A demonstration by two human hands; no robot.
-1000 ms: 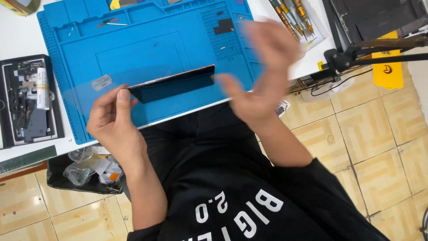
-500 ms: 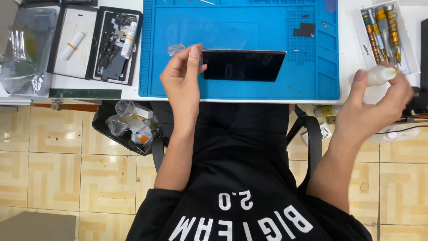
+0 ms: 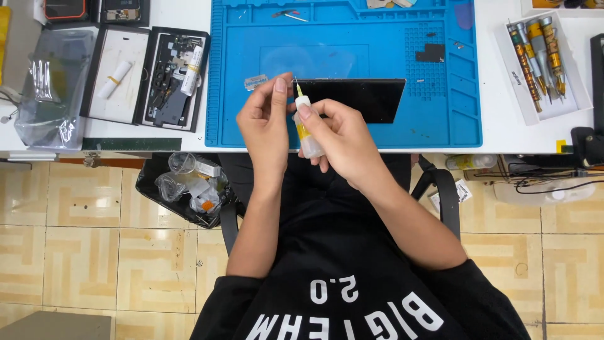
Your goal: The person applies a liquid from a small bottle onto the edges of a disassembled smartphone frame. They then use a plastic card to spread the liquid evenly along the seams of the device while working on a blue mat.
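Glue bottle [image 3: 307, 129] — small, clear, with a yellow band and thin nozzle — sits above the bench [image 3: 176, 141] edge. Left hand [image 3: 267, 123] pinches at the nozzle tip; right hand [image 3: 336, 138] is closed around the body. Best kept steady, aimed off the dark phone [image 3: 355, 97] — no squeezing.

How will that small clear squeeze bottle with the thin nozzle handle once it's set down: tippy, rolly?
Probably light: the squeeze bottle sits easily in the right hand, with the left hand at its tip. Its slim body looks apt to tip if stood upright. Laid down on the blue mat, the round body might roll.
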